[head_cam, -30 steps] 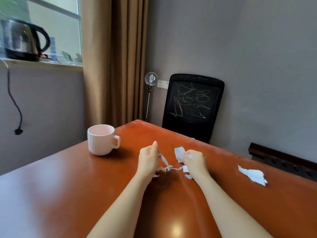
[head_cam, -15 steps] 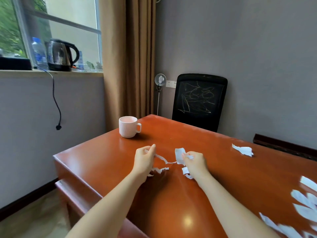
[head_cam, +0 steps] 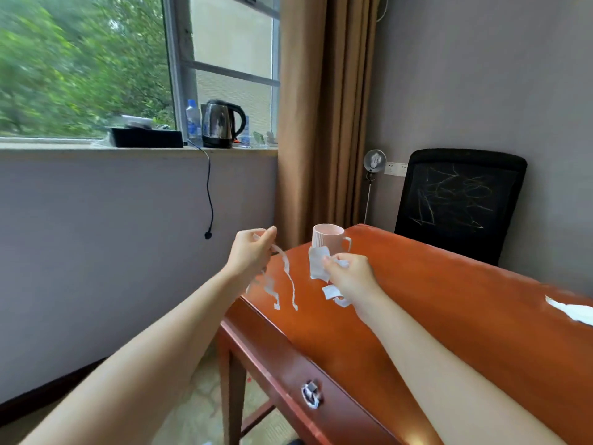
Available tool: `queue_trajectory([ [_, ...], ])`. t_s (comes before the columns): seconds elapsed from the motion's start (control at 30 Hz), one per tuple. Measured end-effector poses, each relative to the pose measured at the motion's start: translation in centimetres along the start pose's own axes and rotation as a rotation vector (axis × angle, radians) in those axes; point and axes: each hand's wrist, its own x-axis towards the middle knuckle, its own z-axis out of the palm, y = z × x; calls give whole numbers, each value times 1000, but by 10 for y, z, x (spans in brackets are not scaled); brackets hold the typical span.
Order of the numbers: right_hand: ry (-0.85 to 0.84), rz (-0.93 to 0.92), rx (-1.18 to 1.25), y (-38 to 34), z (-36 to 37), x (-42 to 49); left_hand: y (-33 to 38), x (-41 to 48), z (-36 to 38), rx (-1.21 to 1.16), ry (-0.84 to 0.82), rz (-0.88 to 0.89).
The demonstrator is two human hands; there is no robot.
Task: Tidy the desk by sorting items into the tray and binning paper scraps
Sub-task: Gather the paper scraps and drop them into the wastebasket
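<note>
Listing from the left, with changes noted against half a second back, when the view sat further right.

Window sill: black box (head_cam: 146,138), water bottle (head_cam: 192,122) and steel kettle (head_cam: 222,123) stand in a row, all now nearer the middle of the view than before. A black cord (head_cam: 209,191) hangs from the sill down the wall.

Left hand (head_cam: 252,252): raised, fingers curled, thumb and fingertips pinching the top ends of the paper strips (head_cam: 286,274). It has moved out past the desk's left edge and is over the floor; earlier it was above the desktop. The strips dangle loose, their lower ends in front of the desk's near corner. The one that earlier stretched across toward the other hand now hangs down, joined to nothing on the right.

Curtain (head_cam: 321,107): brown, drawn, behind the hands.

Pink mug (head_cam: 327,239): upright on the desk's far corner as before, handle to the right. It now shows just behind the right hand's paper.

Right hand (head_cam: 349,274): lifted above the desk, fingers curled round a bunch of paper scraps (head_cam: 317,264). One piece stands above the fist and smaller pieces hang below.

Desk (head_cam: 433,284): red-brown wood, with a drawer handle (head_cam: 311,393) newly in view on its front.

Black chair (head_cam: 459,200): against the wall beyond the desk.

Torn scrap (head_cam: 571,311): lying on the desk at the right border. The cluster formerly at lower right is out of view.
</note>
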Motion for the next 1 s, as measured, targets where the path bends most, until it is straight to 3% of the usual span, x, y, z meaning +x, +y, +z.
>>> queue_trajectory([
  [0.17,-168,-131,-6,-24,76,-4,-37,-1,-74,32,126,-48],
  [0.47,-483,-137,-9,-14,225,-21,-113,-34,-198,117,241,-82],
  [0.77,-718,101,-35,41,360,-41,-234,-71,-282,5,415,-346],
  [1.0,-786,249,-98,113,446,-62,-339,-93,-303,-13,493,-597],
])
